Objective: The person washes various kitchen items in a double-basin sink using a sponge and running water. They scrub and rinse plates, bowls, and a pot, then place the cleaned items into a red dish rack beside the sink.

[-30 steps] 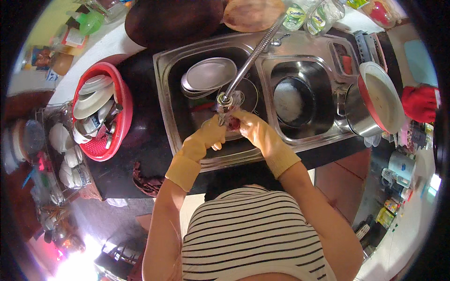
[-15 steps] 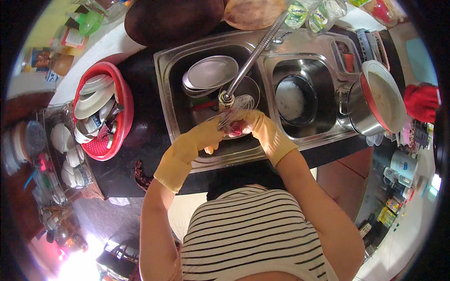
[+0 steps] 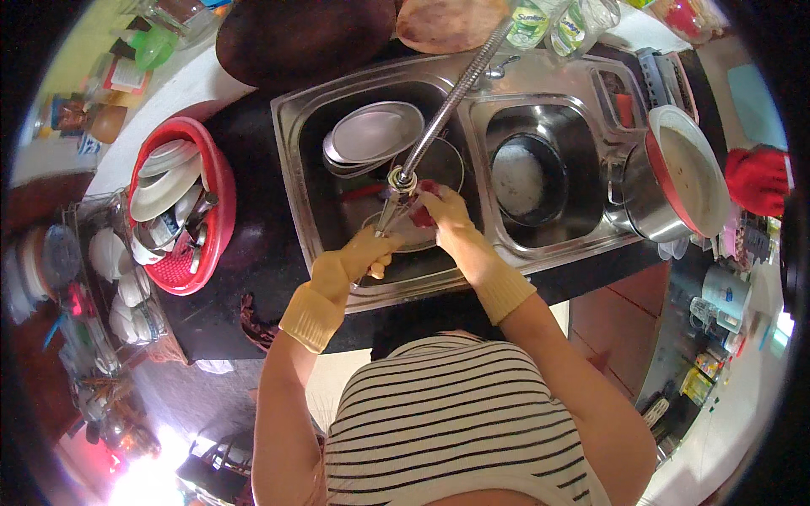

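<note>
Both of my hands wear yellow rubber gloves and work over the left sink basin (image 3: 297, 169). My left hand (image 3: 364, 255) is closed around a metal whisk (image 3: 388, 212); part of it is hidden by the glove. In my right hand (image 3: 445, 211) is a red scrubber (image 3: 422, 217), pressed between the fingers close to the whisk. The flexible tap spout (image 3: 456, 99) ends just above the whisk. Oval metal dishes (image 3: 378, 132) lie in the back of the basin, and a round clear-looking bowl or lid (image 3: 451, 154) sits under my hands.
A dark pan (image 3: 521, 177) with whitish suds rests in the right basin. At the far right stands a steel pot (image 3: 639, 196) with a wide basin on it. To the left, a red plastic basket (image 3: 226, 190) holds plates and utensils. Bottles (image 3: 569, 32) stand behind the sink.
The whisk has turned: its wire loops were up by the spout, and now its handle end points there. My left hand has moved left and nearer; the right has shifted slightly.
</note>
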### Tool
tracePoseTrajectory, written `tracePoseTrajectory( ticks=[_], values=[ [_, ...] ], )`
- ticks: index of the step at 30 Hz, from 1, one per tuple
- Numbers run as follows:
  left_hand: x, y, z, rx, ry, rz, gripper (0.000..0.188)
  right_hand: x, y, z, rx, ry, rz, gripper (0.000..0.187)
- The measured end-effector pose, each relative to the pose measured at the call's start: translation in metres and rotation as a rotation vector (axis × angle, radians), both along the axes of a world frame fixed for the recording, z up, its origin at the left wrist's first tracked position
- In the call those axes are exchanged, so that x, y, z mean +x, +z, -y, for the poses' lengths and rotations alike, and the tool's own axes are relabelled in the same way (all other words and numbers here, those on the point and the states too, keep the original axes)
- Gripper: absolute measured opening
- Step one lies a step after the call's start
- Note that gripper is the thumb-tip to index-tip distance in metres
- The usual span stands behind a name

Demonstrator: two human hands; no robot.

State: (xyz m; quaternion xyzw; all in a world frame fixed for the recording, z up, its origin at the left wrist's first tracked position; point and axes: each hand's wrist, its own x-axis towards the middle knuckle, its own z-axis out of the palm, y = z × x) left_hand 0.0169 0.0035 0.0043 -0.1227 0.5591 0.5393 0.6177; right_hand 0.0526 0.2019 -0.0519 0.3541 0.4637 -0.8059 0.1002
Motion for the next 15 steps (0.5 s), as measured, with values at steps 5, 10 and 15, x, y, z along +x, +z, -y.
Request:
tracePoseTrajectory(
  ticks=[5,10,15],
  values=[
    [0.001,0.033,-0.029,-0.051,-0.095,0.006,0.027,0.01,-0.042,-0.024,-0.052,-0.284,-0.179,0.021],
    [0.004,0.025,-0.002,-0.266,-0.082,-0.198,0.033,-0.013,0.009,-0.005,-0.118,-0.385,0.011,0.021],
    [0.022,-0.031,-0.018,-0.585,-0.482,-0.668,0.035,0.014,0.034,0.043,0.123,0.03,-0.054,0.046]
  ],
)
